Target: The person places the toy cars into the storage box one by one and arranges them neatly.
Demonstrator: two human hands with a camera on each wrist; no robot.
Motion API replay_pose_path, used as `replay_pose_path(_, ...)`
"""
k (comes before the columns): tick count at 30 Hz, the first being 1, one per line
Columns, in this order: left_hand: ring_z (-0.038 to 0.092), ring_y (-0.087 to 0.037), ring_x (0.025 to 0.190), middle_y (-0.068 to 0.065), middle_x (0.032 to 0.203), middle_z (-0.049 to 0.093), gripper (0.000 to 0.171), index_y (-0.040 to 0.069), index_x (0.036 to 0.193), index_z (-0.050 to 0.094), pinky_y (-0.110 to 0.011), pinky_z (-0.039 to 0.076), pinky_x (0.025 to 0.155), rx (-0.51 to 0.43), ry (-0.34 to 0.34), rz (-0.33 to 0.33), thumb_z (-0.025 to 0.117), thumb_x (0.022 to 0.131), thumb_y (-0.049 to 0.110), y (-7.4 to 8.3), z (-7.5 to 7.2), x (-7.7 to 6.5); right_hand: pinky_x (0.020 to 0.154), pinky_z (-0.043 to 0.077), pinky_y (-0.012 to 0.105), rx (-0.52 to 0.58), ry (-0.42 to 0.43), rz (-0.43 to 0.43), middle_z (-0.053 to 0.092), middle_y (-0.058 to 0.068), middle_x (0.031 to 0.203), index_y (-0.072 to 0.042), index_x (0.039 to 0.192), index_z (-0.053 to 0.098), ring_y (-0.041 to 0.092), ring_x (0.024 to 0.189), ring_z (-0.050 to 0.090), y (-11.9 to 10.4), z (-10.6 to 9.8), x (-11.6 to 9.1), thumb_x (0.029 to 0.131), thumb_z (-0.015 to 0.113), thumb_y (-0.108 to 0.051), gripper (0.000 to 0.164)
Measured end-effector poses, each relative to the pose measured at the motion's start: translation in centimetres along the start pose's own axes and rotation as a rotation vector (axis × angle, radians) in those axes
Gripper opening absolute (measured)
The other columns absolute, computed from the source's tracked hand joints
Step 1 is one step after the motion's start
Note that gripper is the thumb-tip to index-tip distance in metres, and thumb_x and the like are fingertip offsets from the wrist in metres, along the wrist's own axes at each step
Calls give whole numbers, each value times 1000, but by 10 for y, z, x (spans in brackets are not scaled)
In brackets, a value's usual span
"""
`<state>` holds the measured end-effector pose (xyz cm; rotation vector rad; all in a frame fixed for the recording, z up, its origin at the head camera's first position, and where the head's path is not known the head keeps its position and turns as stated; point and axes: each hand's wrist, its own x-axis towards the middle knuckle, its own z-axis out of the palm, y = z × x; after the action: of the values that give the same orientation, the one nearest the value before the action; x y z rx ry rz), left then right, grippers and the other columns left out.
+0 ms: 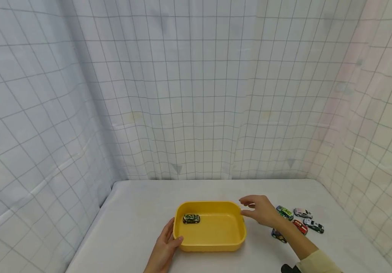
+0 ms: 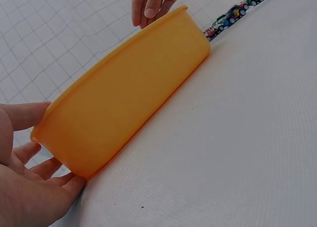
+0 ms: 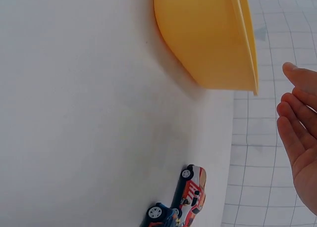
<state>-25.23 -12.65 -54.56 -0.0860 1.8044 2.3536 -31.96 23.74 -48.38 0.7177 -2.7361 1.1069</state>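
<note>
Left hand [image 1: 163,246]: thumb on the rim, fingers curled against the outer wall, gripping the near left corner of the tub.
Yellow tub [image 1: 209,248]: flat on the table, between the hands; probably light, stiff, smooth plastic – best held at the lipped rim, thumb above and fingers outside.
Camouflage car [image 1: 191,218]: inside the tub, toward its left end; likely light, hard and ready to roll, so best pinched across both sides from above.
Right hand [image 1: 258,208]: thumb and fingers parted, holding nothing, just beside the tub's right end.
Loose cars: right of the tub – dark car [image 1: 279,236] nearest, then red car [image 1: 300,227], black-and-white car [image 1: 314,225], white car [image 1: 303,213] and green car [image 1: 285,212]; presumably sturdy, with slick bodies.
Head view: alone shows the tub's interior and the camouflage car.
Left wrist view: shows the fingers low on the outer wall, hidden from above.
Right wrist view: shows a gap between fingertips and rim, and the wheels of two loose cars.
White table [image 1: 141,212]: cloth-like surface beneath everything.
Gridded curtain [image 1: 189,94]: hangs behind the table.
</note>
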Motion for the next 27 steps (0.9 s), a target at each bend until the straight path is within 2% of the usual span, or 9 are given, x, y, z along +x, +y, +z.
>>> replay_pose_path(8, 9, -46, 153, -30, 168, 1, 88, 3, 166, 9, -54, 31, 119, 8, 4, -3, 65, 98, -4, -2, -1, 3, 91, 60, 39, -5, 26, 24, 72, 12, 119, -2, 123, 73, 29, 106, 69, 11, -17, -19, 92, 81, -20, 36)
replay_pose_path(13, 8, -46, 153, -29, 168, 1, 89, 3, 166, 8, -55, 29, 119, 7, -4, -2, 65, 98, -4, -2, -2, 4, 91, 59, 40, -5, 45, 60, 72, 13, 119, -2, 123, 72, 31, 107, 68, 13, -26, -33, 91, 81, -18, 37)
replay_pose_path(22, 9, -47, 153, -30, 168, 1, 89, 2, 166, 9, -55, 31, 119, 8, -2, -6, 66, 98, -4, -2, -2, 3, 87, 61, 36, -59, 88, 114, 72, 12, 118, -3, 123, 73, 31, 105, 70, 20, -43, -56, 90, 84, -21, 39)
replay_pose_path(27, 10, -47, 153, -30, 168, 1, 88, 1, 165, 9, -54, 30, 119, 8, -3, 0, 65, 97, -5, -2, -2, 3, 86, 61, 39, -48, 79, 139, 72, 15, 120, 0, 122, 72, 35, 107, 70, 27, -50, -74, 91, 82, -19, 37)
